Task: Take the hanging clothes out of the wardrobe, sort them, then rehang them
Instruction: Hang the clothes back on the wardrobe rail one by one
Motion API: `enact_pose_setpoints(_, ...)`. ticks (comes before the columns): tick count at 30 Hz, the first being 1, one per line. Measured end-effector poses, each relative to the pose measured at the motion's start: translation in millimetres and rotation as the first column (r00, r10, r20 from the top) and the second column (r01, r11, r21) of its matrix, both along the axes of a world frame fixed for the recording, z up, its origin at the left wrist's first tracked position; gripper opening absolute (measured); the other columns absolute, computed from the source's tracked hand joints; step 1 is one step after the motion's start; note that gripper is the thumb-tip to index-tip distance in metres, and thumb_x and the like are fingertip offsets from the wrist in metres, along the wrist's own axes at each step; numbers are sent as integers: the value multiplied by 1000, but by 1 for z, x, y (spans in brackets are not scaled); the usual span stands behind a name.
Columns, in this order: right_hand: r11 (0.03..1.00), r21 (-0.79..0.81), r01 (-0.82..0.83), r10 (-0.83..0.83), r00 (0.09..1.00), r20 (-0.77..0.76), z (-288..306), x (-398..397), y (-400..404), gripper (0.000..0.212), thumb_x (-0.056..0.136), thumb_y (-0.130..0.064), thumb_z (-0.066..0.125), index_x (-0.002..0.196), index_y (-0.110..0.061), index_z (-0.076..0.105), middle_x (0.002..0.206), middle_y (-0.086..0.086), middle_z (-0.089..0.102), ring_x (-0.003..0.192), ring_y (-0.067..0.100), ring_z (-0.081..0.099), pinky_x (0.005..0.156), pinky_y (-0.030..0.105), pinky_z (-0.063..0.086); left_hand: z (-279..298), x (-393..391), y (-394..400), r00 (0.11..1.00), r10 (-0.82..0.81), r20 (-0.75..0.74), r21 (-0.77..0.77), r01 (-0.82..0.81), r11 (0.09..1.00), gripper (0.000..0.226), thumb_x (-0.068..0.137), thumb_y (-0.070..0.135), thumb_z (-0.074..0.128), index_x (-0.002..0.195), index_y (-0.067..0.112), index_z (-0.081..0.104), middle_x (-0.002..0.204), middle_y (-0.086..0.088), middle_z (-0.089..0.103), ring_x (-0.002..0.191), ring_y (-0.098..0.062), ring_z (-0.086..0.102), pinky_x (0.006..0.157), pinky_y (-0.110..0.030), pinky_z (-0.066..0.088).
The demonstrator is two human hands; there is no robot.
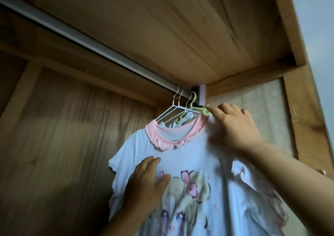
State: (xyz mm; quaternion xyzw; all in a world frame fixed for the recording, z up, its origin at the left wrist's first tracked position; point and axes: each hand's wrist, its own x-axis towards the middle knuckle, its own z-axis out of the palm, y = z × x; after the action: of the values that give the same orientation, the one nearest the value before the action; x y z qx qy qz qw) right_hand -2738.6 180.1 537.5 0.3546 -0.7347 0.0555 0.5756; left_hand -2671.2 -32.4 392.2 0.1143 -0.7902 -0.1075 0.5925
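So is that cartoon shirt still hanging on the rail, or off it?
Hanging: the white shirt sits on a green hanger hooked over the rail.

We see two bare hands and forearms, nothing else of the body. Left hand (146, 179): no ring, no watch, no glove; forearm behind it bare down to the frame's bottom edge, no sleeve showing. Right hand (235, 127): likewise no jewellery; wrist and forearm behind it bare out to the right edge, no cuff visible. Fingernails on the right hand's fingertips look short and unpainted. Lighting is dim and the left is a bit blurred, so we can't make out finer detail there.
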Motion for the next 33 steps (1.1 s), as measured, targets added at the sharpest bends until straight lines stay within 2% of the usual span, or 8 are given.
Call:
enact_pose_setpoints(4,979,-95,-182,182,983,-9,-24,-3,19,89,69,-41,76,145,-22,32,136,7,41,122,29,38,93,39,29,-13,-6,11,994,-93,-60,-10,93,996,84,64,73,26,129,27,51,136,15,45,126,-6,40,96,-14,26)
enact_pose_setpoints(8,883,-252,-397,397,916,-52,-65,1,46,72,67,-38,73,132,-15,51,129,10,50,117,32,48,94,45,40,-39,-9,33,982,-169,-91,-35,166,985,67,73,64,39,122,21,59,130,9,52,120,-5,43,97,-13,28)
enact_pose_setpoints(13,836,-311,-452,477,879,5,-145,29,91,49,72,-38,67,115,-15,62,106,-1,58,99,16,51,85,25,38,-89,5,83,949,-277,-151,-62,271,961,40,80,49,51,114,28,55,120,11,56,114,-2,47,98,-7,27)
enact_pose_setpoints(16,862,-283,-421,468,875,126,-202,48,128,39,78,-43,59,106,-16,67,94,-4,62,89,16,56,76,26,42,-124,25,123,933,-341,-119,-46,338,940,37,82,46,51,116,33,49,121,18,50,115,2,46,97,-9,33)
enact_pose_setpoints(20,897,-299,-327,415,855,311,-274,78,185,28,77,-47,54,88,-27,70,79,-12,63,74,10,62,56,20,43,-181,54,176,918,-396,5,1,396,918,38,83,44,52,118,30,50,124,11,54,117,-1,48,100,-7,29)
enact_pose_setpoints(25,936,-302,-181,313,819,481,-348,122,269,26,76,-47,54,83,-30,72,66,-17,61,60,6,61,50,21,45,-250,87,259,849,-481,220,120,465,877,40,89,61,38,118,36,49,124,19,49,113,1,48,95,-3,28)
enact_pose_setpoints(30,949,-316,-11,213,761,613,-404,172,363,28,75,-45,55,82,-25,73,68,-17,61,63,-2,55,47,9,36,-301,109,353,716,-562,414,259,499,827,34,82,57,44,109,39,54,109,28,53,98,5,51,80,-6,36)
enact_pose_setpoints(33,944,-300,139,118,708,697,-438,203,424,25,75,-48,55,87,-30,68,76,-19,59,67,0,54,46,14,42,-326,123,413,572,-633,522,340,541,769,42,77,66,41,101,40,63,88,37,54,92,8,54,69,-2,38)
